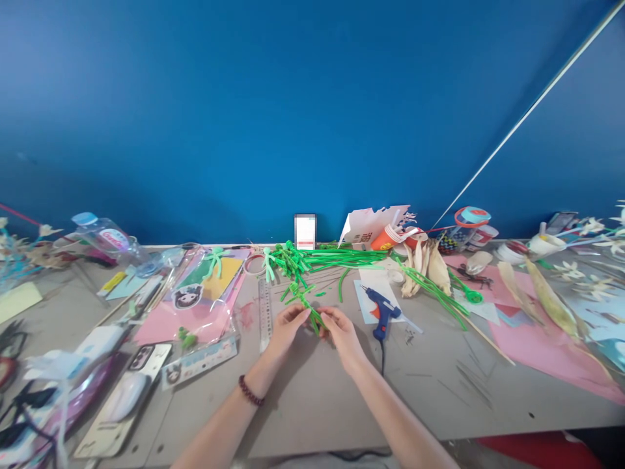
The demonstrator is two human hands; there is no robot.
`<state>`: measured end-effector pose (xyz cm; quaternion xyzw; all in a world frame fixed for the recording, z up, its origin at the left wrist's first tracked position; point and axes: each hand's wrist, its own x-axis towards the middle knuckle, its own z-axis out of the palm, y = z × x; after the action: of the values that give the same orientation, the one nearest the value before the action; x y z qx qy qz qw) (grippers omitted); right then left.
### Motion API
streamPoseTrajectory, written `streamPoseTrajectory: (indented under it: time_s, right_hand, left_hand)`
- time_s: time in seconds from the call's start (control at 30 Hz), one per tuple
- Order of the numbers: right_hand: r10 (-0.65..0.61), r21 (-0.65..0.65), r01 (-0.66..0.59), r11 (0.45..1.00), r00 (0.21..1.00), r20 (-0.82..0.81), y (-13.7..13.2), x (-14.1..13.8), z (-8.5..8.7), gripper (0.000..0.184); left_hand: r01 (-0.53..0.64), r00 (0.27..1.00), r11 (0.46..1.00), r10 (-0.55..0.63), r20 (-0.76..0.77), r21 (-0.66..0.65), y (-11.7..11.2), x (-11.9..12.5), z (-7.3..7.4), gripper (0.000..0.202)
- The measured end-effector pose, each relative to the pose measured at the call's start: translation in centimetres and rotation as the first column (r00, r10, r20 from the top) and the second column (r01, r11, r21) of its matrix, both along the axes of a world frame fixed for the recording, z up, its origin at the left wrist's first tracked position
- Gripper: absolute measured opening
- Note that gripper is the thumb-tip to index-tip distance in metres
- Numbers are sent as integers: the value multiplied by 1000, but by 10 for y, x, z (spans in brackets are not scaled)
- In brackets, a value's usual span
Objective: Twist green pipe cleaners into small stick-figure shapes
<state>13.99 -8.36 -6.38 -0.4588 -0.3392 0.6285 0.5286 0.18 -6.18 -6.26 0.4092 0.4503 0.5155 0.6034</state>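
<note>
Grey tabletop, blue wall: working a fuzzy green pipe-cleaner stem.
Left hand and right hand are pinching it mid-table; probably it is weighing little and bending easily, so fingertips near the lower end are suiting it. Beyond, a clear plastic bag is covering or enclosing coloured sheets; farther, nested orange paper cups are leaning, insides hidden.

Cannot read the blurred screen at the table's far edge, nor see the green stem whole, partly covered by the right hand.
</note>
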Motion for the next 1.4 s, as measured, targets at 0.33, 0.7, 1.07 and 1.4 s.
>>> streamPoseTrajectory:
  time_s: [0.33,0.7,1.07,1.4]
  right_hand:
    - [-40,-183,-8,983,966,-257,6,6,-1,29]
    - [-25,-118,5,993,986,-166,10,8,-4,29]
    - [60,225,-150,963,930,362,3,5,-5,19]
    - [3,319,-238,917,805,594,0,3,0,16]
  left_hand:
    - [-67,980,985,96,175,-161,3,-3,-4,22]
    - [-26,990,993,42,137,-115,3,-1,-4,23]
    - [2,992,999,2,130,-32,0,3,0,26]
    - [58,997,998,-57,-42,10,0,4,-3,27]
